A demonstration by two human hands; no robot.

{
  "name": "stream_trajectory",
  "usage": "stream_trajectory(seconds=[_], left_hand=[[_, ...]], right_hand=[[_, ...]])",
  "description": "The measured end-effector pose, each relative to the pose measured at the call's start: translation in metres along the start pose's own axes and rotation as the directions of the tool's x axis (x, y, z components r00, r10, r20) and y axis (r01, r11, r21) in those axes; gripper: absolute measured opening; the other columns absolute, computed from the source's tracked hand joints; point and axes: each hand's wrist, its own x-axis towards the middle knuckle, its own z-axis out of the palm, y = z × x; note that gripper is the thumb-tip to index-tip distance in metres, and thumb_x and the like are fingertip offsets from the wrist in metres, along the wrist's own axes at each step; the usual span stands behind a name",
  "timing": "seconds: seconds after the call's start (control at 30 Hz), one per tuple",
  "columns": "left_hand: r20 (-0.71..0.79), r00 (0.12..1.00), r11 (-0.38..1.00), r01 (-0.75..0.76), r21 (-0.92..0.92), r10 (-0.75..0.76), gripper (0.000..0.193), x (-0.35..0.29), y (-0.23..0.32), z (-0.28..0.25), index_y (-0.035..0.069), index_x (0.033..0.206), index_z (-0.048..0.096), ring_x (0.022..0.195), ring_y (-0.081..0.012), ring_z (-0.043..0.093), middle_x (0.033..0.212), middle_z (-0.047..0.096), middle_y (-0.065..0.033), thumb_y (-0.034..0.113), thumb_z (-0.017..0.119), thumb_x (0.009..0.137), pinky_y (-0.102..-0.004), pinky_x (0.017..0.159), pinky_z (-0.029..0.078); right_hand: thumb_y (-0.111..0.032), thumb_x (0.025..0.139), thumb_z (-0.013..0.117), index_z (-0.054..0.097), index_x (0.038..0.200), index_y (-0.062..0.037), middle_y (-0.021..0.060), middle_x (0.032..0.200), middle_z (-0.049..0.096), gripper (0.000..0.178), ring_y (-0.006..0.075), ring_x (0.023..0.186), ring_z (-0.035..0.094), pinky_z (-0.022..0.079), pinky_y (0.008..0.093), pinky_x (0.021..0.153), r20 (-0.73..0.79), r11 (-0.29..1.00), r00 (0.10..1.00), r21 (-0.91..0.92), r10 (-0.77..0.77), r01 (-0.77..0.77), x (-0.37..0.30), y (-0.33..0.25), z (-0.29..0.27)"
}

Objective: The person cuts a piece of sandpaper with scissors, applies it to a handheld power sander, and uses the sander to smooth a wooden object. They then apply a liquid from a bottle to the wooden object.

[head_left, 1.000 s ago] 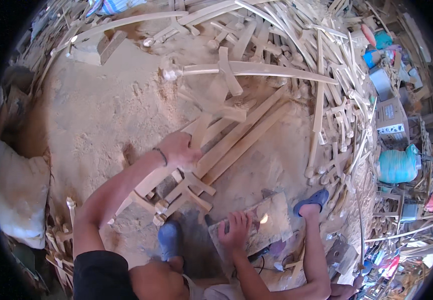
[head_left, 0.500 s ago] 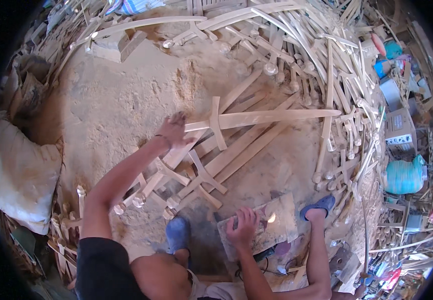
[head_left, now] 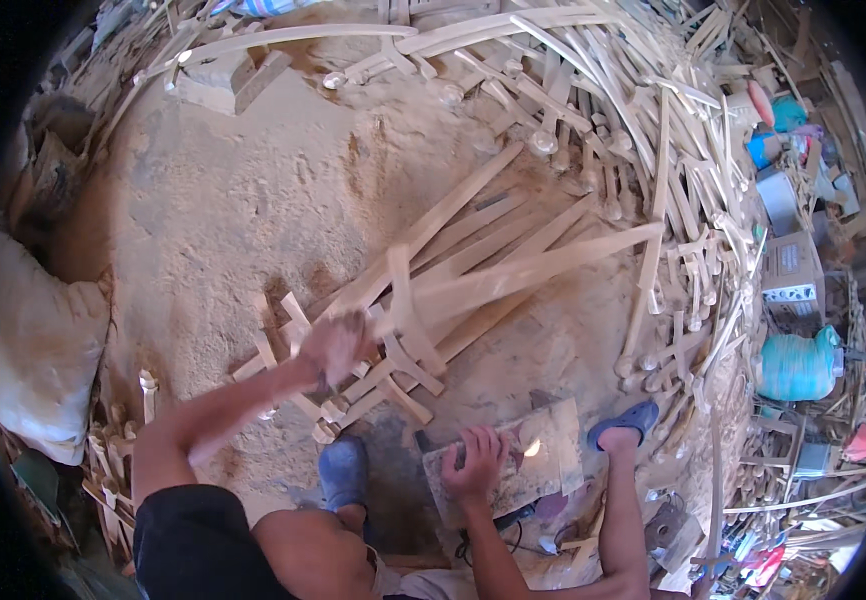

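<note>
My left hand (head_left: 338, 345), blurred by motion, is closed round the grip of a pale wooden sword (head_left: 523, 272). Its blade points to the right, above a pile of similar wooden swords (head_left: 468, 215) on the dusty ground. The crossguard (head_left: 405, 295) sits just past my fingers. My right hand (head_left: 475, 462) lies on a flat, dust-covered board (head_left: 553, 440) between my feet, with fingers bent. A small dark part shows by the thumb; what it is stays hidden under the hand. A bright spot (head_left: 532, 448) glows on the board.
A long heap of wooden swords (head_left: 603, 75) curves round the far and right sides. A white sack (head_left: 38, 345) stands at the left. At the right are a carton (head_left: 791, 268) and a turquoise bundle (head_left: 801, 365). My feet wear blue clogs (head_left: 343, 470). A cable lies under the board.
My left hand has moved nearer to me and lower, bringing the wooden sword with it; the blade now tilts up to the right. My right hand stays on the board.
</note>
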Motion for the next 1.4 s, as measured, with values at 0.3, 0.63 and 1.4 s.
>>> stream_trajectory(seconds=[0.3,0.63,1.4], left_hand=[[-0.487,0.663,0.805,0.330,-0.493,-0.569,0.050,0.038,-0.186,0.034,0.001,0.132,0.053,0.134,-0.0340,0.047,0.137,0.054,-0.0146,0.041,0.056,0.101,-0.0517,0.115,0.029],[-0.541,0.348,0.615,0.641,-0.459,-0.766,0.075,0.132,-0.304,0.095,-0.003,0.154,0.033,0.154,-0.0343,0.025,0.159,0.037,-0.0212,0.052,0.042,0.103,-0.0499,0.128,0.012],[-0.215,0.491,0.531,0.709,-0.464,-0.844,0.089,0.118,-0.340,0.089,-0.010,0.157,0.019,0.159,-0.0406,0.007,0.166,0.019,-0.0283,0.043,0.054,0.094,-0.0611,0.127,-0.002]], right_hand=[[-0.024,0.082,0.069,0.067,0.106,-0.0068,0.0100,0.114,0.066,0.029,0.0321,0.121,0.056,0.032,0.0556,0.114,-0.030,0.997,0.999,-0.068,-0.020,0.018,0.010,0.006,-0.005],[-0.009,0.089,0.067,0.065,0.109,0.0009,0.0209,0.103,0.063,0.022,0.0407,0.097,0.061,0.050,0.0473,0.085,-0.030,0.951,0.962,0.148,-0.271,0.272,0.338,-0.067,0.065],[-0.014,0.098,0.049,0.047,0.153,-0.0152,0.0104,0.161,0.043,0.055,0.0246,0.153,0.034,0.018,0.0540,0.127,0.511,0.580,0.839,-0.633,-0.184,0.513,0.905,-0.300,0.362]])
